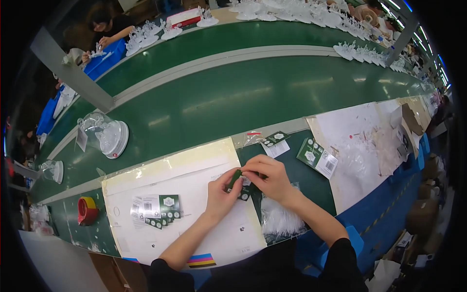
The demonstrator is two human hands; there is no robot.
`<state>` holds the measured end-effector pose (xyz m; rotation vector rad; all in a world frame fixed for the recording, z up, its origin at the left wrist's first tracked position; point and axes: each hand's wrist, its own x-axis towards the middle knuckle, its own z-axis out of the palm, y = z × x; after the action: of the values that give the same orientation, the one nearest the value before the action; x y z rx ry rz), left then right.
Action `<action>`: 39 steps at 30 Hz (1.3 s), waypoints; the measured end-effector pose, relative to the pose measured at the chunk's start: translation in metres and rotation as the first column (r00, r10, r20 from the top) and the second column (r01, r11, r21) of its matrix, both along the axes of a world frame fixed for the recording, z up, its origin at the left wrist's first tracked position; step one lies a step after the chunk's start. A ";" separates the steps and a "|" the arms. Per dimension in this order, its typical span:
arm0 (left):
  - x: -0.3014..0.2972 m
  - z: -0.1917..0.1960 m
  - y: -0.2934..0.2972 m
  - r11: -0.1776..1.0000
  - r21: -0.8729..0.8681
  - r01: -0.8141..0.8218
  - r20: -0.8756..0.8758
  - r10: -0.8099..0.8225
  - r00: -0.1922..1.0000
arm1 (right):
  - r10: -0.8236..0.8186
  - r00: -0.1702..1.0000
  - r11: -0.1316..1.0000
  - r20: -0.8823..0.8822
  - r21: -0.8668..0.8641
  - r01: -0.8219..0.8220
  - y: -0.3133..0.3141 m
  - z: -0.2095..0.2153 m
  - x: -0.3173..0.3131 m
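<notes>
Between my two hands is a small green card with white print (234,180), partly hidden by the fingers. My left hand (220,194) pinches it by its left side. The fingertips of my right hand (268,179) are closed at its upper edge; whether they also grip something thin, such as a string, is too small to tell. Just below my right hand lies a plastic bag of white strings or fasteners (279,216). To the left, a fanned pile of green and white cards (158,209) rests on a white printed sheet (194,173).
More green cards (316,158) lie right of my hands. A red and yellow tape roll (88,211) sits at the left. Beyond runs a green conveyor belt (219,97) carrying domed ornaments (114,138). A person works beside a blue bin (104,59) at the far left.
</notes>
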<state>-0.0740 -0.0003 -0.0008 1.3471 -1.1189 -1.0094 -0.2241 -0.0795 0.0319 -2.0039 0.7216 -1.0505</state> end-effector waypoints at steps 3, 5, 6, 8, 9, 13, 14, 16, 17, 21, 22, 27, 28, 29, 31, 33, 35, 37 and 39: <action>0.000 0.004 0.005 1.000 -0.018 0.011 0.035 -0.011 0.999 | 0.025 0.999 0.998 0.035 -0.065 -0.022 0.002 -0.002 0.002; 0.000 0.005 0.005 0.999 -0.039 0.005 0.059 -0.003 0.998 | 0.036 0.999 0.995 0.036 -0.092 -0.032 0.002 -0.002 0.004; 0.000 0.006 0.005 0.998 -0.067 0.005 0.089 0.001 0.996 | 0.026 0.999 0.997 0.037 -0.072 -0.023 0.002 -0.002 0.004; 0.001 0.011 0.006 0.999 -0.042 0.016 0.102 -0.012 0.995 | 0.019 0.999 0.998 0.035 -0.054 -0.017 0.002 -0.002 0.004; 0.001 0.012 0.005 0.999 -0.019 0.030 0.123 -0.027 0.992 | 0.013 1.000 0.997 0.013 -0.076 -0.012 0.001 -0.003 0.004; 0.002 0.005 0.004 0.998 -0.055 0.013 0.075 -0.009 0.997 | -0.004 0.999 0.992 -0.031 -0.128 0.000 0.000 -0.003 0.004; 0.002 0.005 0.004 0.998 -0.050 0.023 0.098 -0.018 0.995 | 0.000 0.999 0.992 -0.033 -0.129 -0.004 0.000 -0.003 0.004; 0.002 0.004 0.003 0.999 -0.046 0.028 0.120 -0.023 0.993 | -0.048 0.996 0.954 -0.072 -0.298 0.024 0.000 -0.001 0.004; 0.001 0.004 0.003 0.997 -0.069 0.022 0.125 -0.014 0.992 | -0.045 0.996 0.954 -0.074 -0.298 0.021 0.000 -0.001 0.005; 0.004 0.012 0.004 0.999 -0.004 0.047 0.157 -0.046 0.986 | -0.047 0.995 0.927 -0.092 -0.375 0.009 0.002 -0.002 0.010; 0.004 0.009 0.004 0.999 -0.008 0.042 0.157 -0.040 0.987 | -0.044 0.992 0.929 -0.116 -0.369 -0.002 0.002 -0.004 0.011; 0.001 0.012 0.003 0.997 -0.076 0.028 0.216 -0.011 0.976 | -0.021 0.992 0.956 -0.128 -0.293 -0.018 0.001 0.004 0.007; 0.000 0.014 0.002 0.997 -0.066 0.050 0.217 -0.035 0.975 | -0.028 0.990 0.968 -0.138 -0.249 -0.007 0.000 0.004 0.005; -0.001 0.014 0.002 0.997 -0.048 0.064 0.191 -0.053 0.980 | -0.040 0.990 0.978 -0.137 -0.206 0.011 0.001 0.004 0.003; 0.006 0.011 0.004 0.993 0.005 0.115 0.080 -0.115 0.990 | -0.037 0.991 0.977 -0.128 -0.214 0.009 0.000 0.003 0.004; 0.015 0.002 0.008 0.992 -0.042 0.118 -0.027 -0.120 0.992 | -0.037 0.993 0.974 -0.116 -0.228 0.010 0.001 0.002 0.006; 0.023 -0.005 0.008 0.993 -0.027 0.119 -0.052 -0.120 0.991 | -0.031 0.992 0.964 -0.118 -0.266 -0.001 0.002 0.001 0.011; 0.020 -0.003 0.003 0.987 0.022 0.159 -0.110 -0.156 0.982 | -0.029 0.994 0.965 -0.106 -0.263 0.000 0.004 0.002 0.006; 0.019 -0.012 -0.002 0.975 0.046 0.217 -0.141 -0.209 0.968 | -0.034 0.993 0.964 -0.111 -0.268 0.004 0.004 0.001 0.002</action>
<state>-0.0548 -0.0019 -0.0129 1.2043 -1.1545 -1.2818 -0.2225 -0.0752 0.0329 -2.3078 0.6892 -1.0994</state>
